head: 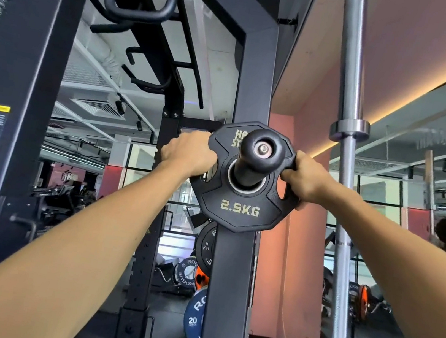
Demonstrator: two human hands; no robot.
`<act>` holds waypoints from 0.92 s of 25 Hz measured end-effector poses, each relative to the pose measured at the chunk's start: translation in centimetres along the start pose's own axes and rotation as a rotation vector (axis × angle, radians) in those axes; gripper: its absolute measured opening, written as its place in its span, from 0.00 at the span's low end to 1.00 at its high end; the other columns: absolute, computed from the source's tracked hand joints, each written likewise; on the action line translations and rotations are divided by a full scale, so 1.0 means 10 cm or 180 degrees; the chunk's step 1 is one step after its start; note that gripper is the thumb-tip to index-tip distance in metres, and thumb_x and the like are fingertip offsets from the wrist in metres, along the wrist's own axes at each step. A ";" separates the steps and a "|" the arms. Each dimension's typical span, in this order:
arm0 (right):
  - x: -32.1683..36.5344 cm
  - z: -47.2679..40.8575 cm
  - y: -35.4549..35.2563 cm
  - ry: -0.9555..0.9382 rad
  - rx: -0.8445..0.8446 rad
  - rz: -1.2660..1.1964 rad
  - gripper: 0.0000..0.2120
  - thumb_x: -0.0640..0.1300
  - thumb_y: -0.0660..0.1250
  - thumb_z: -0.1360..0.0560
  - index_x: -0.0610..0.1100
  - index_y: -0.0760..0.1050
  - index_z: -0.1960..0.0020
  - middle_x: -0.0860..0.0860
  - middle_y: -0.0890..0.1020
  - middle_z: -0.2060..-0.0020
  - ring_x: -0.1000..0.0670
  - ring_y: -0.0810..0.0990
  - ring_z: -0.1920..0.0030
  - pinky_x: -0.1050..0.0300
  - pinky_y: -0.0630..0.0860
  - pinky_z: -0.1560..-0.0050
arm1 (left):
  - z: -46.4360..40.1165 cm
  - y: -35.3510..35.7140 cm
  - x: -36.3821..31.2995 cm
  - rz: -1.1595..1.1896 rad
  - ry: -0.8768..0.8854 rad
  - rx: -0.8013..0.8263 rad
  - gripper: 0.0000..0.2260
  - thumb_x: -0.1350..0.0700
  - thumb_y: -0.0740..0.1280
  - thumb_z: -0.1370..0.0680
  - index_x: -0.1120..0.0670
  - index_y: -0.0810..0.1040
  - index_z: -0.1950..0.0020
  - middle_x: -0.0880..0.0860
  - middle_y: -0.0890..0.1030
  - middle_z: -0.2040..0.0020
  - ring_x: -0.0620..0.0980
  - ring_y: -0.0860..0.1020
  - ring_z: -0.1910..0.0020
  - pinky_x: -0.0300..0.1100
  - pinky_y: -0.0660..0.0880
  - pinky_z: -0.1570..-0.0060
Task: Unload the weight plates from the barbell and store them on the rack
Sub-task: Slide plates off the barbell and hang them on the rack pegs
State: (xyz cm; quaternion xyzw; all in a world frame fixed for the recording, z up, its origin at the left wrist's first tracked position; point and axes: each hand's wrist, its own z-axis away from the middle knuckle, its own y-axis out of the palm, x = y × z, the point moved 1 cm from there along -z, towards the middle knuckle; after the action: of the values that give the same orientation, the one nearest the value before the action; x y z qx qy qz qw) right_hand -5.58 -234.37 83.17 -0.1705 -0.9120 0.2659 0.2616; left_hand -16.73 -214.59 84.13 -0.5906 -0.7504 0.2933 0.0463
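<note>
A black rack upright [231,271] is seen straight ahead, with a storage peg [258,156] projecting from it toward the camera. A steel barbell [345,158] stands nearly upright just to the right. On the peg a black 2.5KG plate [239,209] is threaded, set close to the upright and held between the two hands. Its left edge is gripped by the left hand [188,152], fingers curled round the rim. Its right edge is gripped by the right hand [305,178], with the thumb hooked into a handle cut-out. Below, a blue 20 plate [195,319] and a smaller 5 KG plate [206,246] are stored beside the upright.
</note>
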 end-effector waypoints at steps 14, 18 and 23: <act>-0.22 0.25 0.32 0.0276 0.0080 -0.0055 0.12 0.55 0.50 0.21 0.47 0.55 0.45 0.39 0.79 0.58 0.37 0.80 0.58 0.39 0.77 0.51 | 0.48 0.17 0.15 0.0194 -0.0003 0.0591 0.12 0.47 0.48 0.18 0.55 0.57 0.42 0.62 0.79 0.52 0.62 0.76 0.57 0.52 0.71 0.54; -0.34 0.83 0.45 0.0515 0.0570 0.0220 0.21 0.55 0.55 0.20 0.43 0.59 0.35 0.38 0.77 0.41 0.37 0.77 0.44 0.45 0.72 0.42 | 1.12 0.16 0.41 -0.0033 0.0064 0.1086 0.15 0.40 0.51 0.19 0.48 0.64 0.41 0.55 0.80 0.51 0.59 0.78 0.53 0.49 0.73 0.54; -0.30 1.65 0.59 0.0341 0.1148 0.0258 0.29 0.62 0.61 0.25 0.47 0.63 0.31 0.46 0.72 0.33 0.44 0.74 0.37 0.49 0.70 0.36 | 2.00 0.04 0.62 0.0202 -0.0101 0.1564 0.23 0.35 0.66 0.30 0.40 0.69 0.38 0.49 0.75 0.36 0.54 0.75 0.41 0.49 0.74 0.45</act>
State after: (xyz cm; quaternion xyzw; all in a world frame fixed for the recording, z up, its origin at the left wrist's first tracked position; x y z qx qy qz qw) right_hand -11.48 -237.51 66.69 -0.1714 -0.8267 0.4259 0.3253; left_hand -26.55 -216.56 65.76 -0.5801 -0.6382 0.4775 0.1675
